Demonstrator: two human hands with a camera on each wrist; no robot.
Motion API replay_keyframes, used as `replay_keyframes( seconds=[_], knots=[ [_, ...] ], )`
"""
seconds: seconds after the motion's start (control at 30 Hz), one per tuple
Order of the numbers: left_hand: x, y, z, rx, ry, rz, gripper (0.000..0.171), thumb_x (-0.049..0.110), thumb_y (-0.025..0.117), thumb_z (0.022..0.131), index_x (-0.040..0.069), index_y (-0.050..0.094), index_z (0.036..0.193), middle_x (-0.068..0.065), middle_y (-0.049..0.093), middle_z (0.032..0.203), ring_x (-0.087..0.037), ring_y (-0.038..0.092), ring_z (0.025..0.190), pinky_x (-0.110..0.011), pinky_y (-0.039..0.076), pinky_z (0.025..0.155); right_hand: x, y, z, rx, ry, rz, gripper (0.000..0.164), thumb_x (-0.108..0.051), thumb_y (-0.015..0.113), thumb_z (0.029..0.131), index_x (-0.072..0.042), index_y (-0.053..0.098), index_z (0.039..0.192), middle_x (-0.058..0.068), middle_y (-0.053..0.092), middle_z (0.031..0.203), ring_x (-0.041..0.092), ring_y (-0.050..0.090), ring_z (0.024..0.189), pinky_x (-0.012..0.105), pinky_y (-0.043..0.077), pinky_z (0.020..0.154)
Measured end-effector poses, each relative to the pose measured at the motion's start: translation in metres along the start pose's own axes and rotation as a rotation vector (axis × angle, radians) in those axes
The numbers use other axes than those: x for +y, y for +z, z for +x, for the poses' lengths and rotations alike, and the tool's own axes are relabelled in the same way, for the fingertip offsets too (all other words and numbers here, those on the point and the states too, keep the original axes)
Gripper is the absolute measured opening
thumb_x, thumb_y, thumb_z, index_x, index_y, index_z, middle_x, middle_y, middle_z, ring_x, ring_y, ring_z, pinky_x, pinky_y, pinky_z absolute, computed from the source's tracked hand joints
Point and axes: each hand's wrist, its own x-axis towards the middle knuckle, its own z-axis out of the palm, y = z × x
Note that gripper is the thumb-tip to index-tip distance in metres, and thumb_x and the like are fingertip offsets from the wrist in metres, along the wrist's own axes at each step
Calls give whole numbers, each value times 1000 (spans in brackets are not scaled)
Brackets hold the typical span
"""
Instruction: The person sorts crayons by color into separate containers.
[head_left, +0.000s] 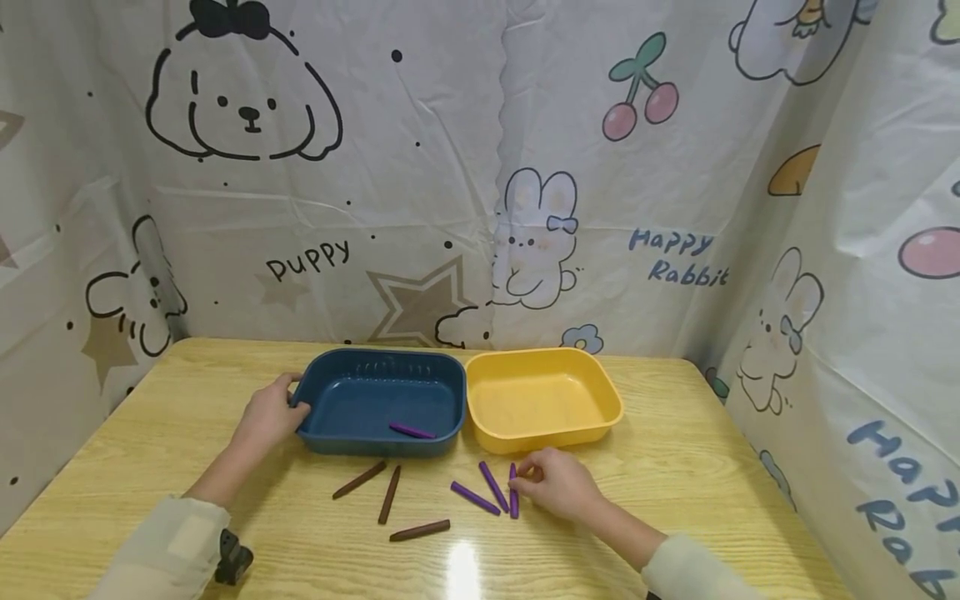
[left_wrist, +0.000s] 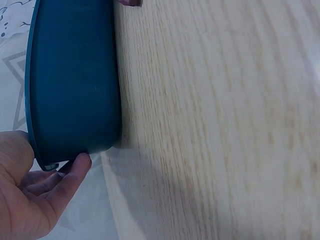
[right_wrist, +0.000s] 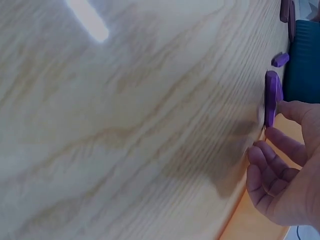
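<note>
L hand (head_left: 268,412), ctr-L of frame: fingers curling round blue tray (head_left: 375,447) at L end. R hand (head_left: 558,483), lower ctr: thumb touching purple crayon (head_left: 513,506), fingers bending; can't tell if pinching. 2 purple crayons (head_left: 475,498) lying adj., 3 brown crayons (head_left: 420,531) lying lower-L.

From here it's a small curtained-off nook, whether in a home or a studio I can't tell: pale cloth (head_left: 442,75) with cartoon rabbits (head_left: 536,258) and cherries (head_left: 619,122) hangs around three sides of a wood-grain tabletop (head_left: 697,450).
</note>
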Motion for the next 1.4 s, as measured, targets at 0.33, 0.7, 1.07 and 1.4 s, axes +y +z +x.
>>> replay_keyframes(
  seconds=[0.33,0.7,1.07,1.4],
  knots=[
    [-2,2,0,1,-9,-1,52,9,52,88,-11,37,134,-29,61,98,-24,59,71,-30,44,56,-9,4,-1,18,39,-73,25,-32,70,78,-11,72,91,-5,51,71,7,44,60,22,35,52],
    [-3,4,1,5,7,6,52,10,52,88,-12,38,133,-30,61,98,-24,60,71,-31,45,57,-10,4,-2,-12,15,-91,23,-27,70,78,-11,71,94,-2,51,74,8,43,60,22,35,52],
    [-2,3,2,5,-3,8,52,9,52,88,-11,38,133,-29,61,97,-25,59,72,-31,45,57,-13,-2,-9,8,-34,-122,9,-15,70,77,-11,71,85,-4,57,73,7,50,64,23,38,54],
    [-3,2,2,3,9,14,53,10,53,88,-12,38,133,-30,61,97,-26,59,71,-32,45,57,-11,-12,-9,10,-10,-130,11,-17,70,78,-14,74,88,-8,50,63,5,42,57,21,34,49]
  ],
)
